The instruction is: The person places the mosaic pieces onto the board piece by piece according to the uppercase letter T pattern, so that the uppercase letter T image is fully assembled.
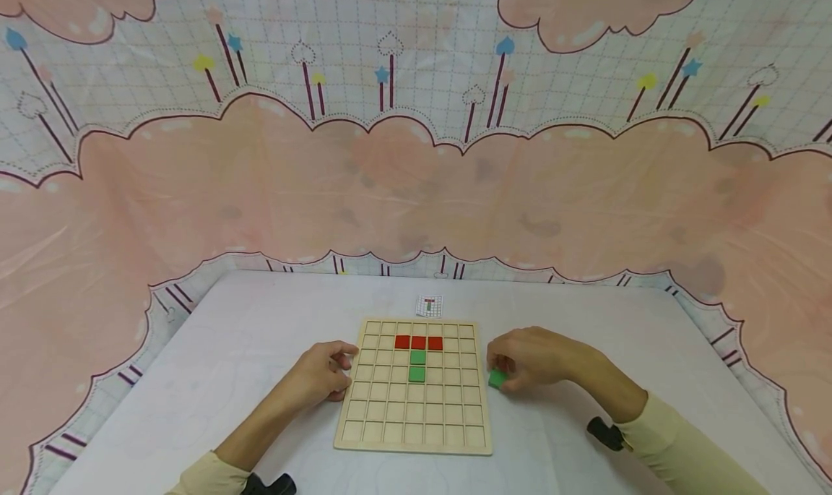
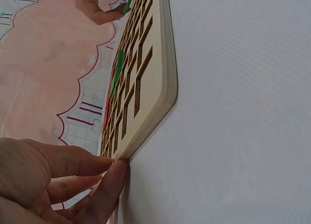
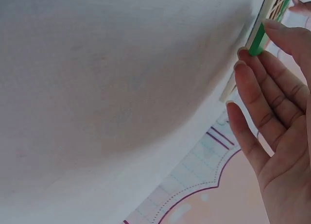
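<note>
A square wooden grid board (image 1: 383, 412) lies flat on the white table. Set into its cells are a row of three red tiles (image 1: 419, 343) and, below the middle one, two green tiles (image 1: 417, 374), forming a T. My left hand (image 1: 317, 373) holds the board's left edge; its thumb and index finger show there in the left wrist view. To the right of the board, my right hand (image 1: 529, 358) pinches a loose green tile (image 1: 497, 378) between thumb and fingers. In the right wrist view this green tile (image 3: 257, 42) stands tilted near the board's edge.
A small pattern card (image 1: 430, 306) showing a red and green T lies just beyond the board's far edge. A white cloth covers the table (image 1: 247, 321). Behind it hangs a pink and white patterned backdrop (image 1: 416, 191).
</note>
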`<act>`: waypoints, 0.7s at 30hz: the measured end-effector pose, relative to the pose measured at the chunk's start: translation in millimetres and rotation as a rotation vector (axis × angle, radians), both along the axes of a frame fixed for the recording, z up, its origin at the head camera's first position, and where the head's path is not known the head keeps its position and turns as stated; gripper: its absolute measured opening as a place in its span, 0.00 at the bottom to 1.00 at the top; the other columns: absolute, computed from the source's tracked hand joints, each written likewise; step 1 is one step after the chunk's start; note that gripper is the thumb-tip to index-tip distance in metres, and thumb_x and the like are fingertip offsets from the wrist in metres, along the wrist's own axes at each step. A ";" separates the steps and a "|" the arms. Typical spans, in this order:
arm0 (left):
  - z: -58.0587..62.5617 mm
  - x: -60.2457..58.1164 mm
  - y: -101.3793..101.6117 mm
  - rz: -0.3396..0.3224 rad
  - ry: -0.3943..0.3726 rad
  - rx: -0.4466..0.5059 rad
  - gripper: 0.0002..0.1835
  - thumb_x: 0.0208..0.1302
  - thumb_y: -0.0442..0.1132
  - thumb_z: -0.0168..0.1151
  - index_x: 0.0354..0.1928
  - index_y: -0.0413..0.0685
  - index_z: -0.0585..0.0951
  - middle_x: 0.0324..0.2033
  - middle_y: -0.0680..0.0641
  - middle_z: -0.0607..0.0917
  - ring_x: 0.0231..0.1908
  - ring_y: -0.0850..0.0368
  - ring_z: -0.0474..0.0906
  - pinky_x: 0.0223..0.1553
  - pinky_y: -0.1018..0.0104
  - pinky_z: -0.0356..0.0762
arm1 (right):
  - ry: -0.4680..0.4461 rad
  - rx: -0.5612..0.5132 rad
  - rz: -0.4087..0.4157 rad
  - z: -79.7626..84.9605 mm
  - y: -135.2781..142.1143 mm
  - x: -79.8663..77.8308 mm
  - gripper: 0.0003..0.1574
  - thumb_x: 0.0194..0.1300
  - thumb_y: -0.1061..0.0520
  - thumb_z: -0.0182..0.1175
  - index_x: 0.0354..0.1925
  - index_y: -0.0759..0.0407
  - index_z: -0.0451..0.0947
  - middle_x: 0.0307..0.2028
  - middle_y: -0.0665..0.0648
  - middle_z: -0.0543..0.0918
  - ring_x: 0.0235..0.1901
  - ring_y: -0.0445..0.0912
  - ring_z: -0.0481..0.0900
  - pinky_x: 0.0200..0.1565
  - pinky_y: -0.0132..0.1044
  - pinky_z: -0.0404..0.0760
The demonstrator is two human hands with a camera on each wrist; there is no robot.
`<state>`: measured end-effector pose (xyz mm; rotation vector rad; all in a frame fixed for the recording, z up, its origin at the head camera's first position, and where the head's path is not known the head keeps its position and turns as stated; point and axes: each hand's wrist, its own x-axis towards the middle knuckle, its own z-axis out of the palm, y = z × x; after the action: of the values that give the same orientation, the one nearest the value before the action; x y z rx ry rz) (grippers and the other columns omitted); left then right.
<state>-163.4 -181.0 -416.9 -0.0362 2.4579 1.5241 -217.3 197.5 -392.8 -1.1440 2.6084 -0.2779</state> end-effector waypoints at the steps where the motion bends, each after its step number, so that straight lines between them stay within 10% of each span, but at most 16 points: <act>1: 0.1 0.1 0.1 0.001 0.000 -0.001 0.30 0.52 0.16 0.59 0.61 0.32 0.77 0.38 0.43 0.74 0.29 0.55 0.73 0.24 0.67 0.78 | 0.001 -0.004 0.005 0.3 -0.5 -0.2 0.11 0.57 0.48 0.73 0.36 0.42 0.79 0.29 0.40 0.77 0.31 0.34 0.73 0.36 0.30 0.74; 21: 0.9 0.3 0.6 0.004 0.002 -0.021 0.29 0.52 0.17 0.60 0.61 0.32 0.77 0.38 0.43 0.74 0.29 0.55 0.73 0.24 0.67 0.79 | 0.030 -0.052 0.079 8.7 -20.6 -5.6 0.11 0.58 0.50 0.71 0.37 0.41 0.78 0.32 0.39 0.79 0.34 0.36 0.76 0.38 0.29 0.76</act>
<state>-163.1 -180.4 -416.0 -0.0440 2.4765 1.5009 -223.0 177.0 -384.0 -1.2749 2.5881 -0.3152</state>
